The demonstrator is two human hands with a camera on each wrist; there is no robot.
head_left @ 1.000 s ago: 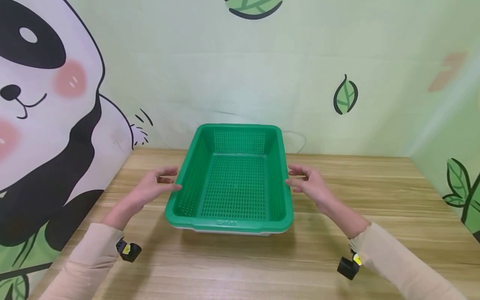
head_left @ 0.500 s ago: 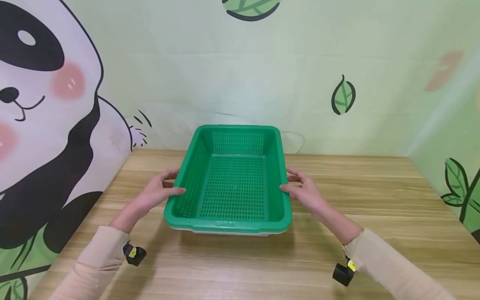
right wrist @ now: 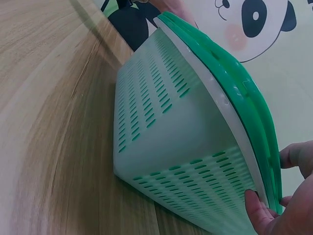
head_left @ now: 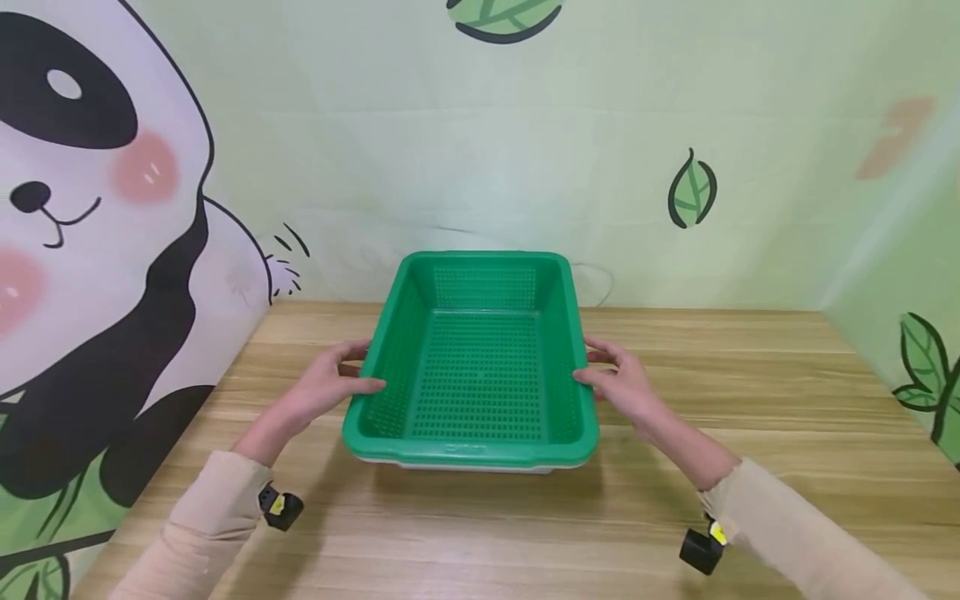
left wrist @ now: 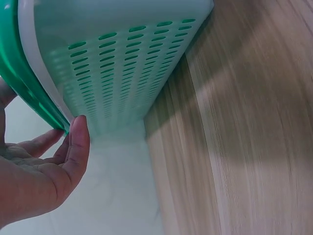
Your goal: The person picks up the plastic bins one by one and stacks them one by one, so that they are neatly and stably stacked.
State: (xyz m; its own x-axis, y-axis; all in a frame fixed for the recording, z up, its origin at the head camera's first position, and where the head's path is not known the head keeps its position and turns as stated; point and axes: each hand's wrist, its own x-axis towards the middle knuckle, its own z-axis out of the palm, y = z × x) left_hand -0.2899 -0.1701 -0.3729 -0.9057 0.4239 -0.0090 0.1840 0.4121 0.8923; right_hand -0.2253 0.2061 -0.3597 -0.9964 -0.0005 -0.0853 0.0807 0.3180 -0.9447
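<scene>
A green rectangular plastic basket (head_left: 472, 452) with a slotted floor sits nested in a white basket (left wrist: 117, 49) of similar shape. In the head view only a thin strip of the white one shows under the green front rim. My left hand (head_left: 326, 387) grips the left side of the pair, thumb over the green rim and fingers beneath. On the opposite side, my right hand (head_left: 626, 383) holds the rim in the same way. The right wrist view has a fingertip (right wrist: 252, 198) beside the white rim. Nothing lies inside the green basket.
Both baskets stand on a wood-grain table (head_left: 750, 400) with a pale green wall (head_left: 600, 167) close behind. A large painted panda (head_left: 90, 208) covers the left wall. Black wrist cameras (head_left: 281, 508) hang under both sleeves.
Both hands have closed in on the basket sides, from fingertips at the edges to thumbs hooked over the rim. The whole head view has shifted slightly.
</scene>
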